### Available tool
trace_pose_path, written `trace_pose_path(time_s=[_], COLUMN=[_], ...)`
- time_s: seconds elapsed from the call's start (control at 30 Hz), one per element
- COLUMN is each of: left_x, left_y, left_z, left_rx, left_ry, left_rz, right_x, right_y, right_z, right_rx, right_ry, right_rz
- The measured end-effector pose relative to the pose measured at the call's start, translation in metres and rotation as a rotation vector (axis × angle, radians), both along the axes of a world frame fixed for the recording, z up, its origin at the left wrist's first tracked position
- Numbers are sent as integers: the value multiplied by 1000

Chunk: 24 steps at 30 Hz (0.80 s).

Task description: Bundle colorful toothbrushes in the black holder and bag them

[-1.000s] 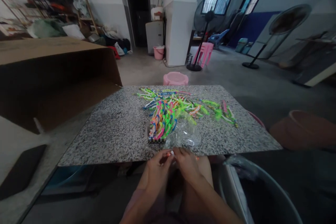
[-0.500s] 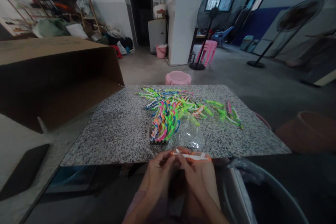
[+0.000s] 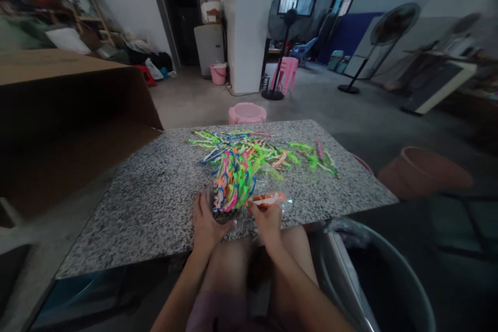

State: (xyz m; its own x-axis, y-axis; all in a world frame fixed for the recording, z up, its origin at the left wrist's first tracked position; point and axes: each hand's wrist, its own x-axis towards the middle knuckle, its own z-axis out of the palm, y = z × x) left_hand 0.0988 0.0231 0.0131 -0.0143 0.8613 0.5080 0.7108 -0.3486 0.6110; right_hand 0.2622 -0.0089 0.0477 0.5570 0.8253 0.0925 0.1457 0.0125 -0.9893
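Note:
My left hand [image 3: 205, 220] lies at the near left corner of a small dark-bottomed box [image 3: 225, 213], its fingers along the side and its thumb across the front. Colourful slim plastic pieces [image 3: 233, 176] in pink, green, orange, white and blue stand packed in that box. Just right of it, my right hand [image 3: 267, 218] pinches the left end of a slim orange-and-white plastic piece [image 3: 268, 199], held level over the clear plastic wrapping [image 3: 287, 206]. What exactly these pieces are is too small to tell.
More bright pieces [image 3: 257, 150] lie scattered across the back of the speckled table [image 3: 148, 202]. An open cardboard box [image 3: 78, 70] stands at the left. Beside my right leg is a lined bin [image 3: 412, 270]; a pink stool [image 3: 247, 112] stands beyond the table.
My hands were together at the table's front edge with the orange-and-white piece. The left has moved to the packed box; the right has carried the piece forward beside it. The view has turned right.

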Motion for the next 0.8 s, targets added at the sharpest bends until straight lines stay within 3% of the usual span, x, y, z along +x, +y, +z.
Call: trace_pose_path(time_s=[0.13,0.47,0.67,0.8], left_x=[10,20,27,30], left_y=[0,-11,-7,-1], left_z=[-6,-6,2,2], left_rx=[-94,-10,-73,-108], left_ry=[54,47,252,340], left_rz=[9,89,145,189], right_x=[-6,-2,1,0], right_y=[4,5,4,3], right_z=[-3,-7,1,6], right_rx=[-31,-31,-41,-128], right_ry=[52,-57,-286,-425], right_rz=[21,-74,-93,-90])
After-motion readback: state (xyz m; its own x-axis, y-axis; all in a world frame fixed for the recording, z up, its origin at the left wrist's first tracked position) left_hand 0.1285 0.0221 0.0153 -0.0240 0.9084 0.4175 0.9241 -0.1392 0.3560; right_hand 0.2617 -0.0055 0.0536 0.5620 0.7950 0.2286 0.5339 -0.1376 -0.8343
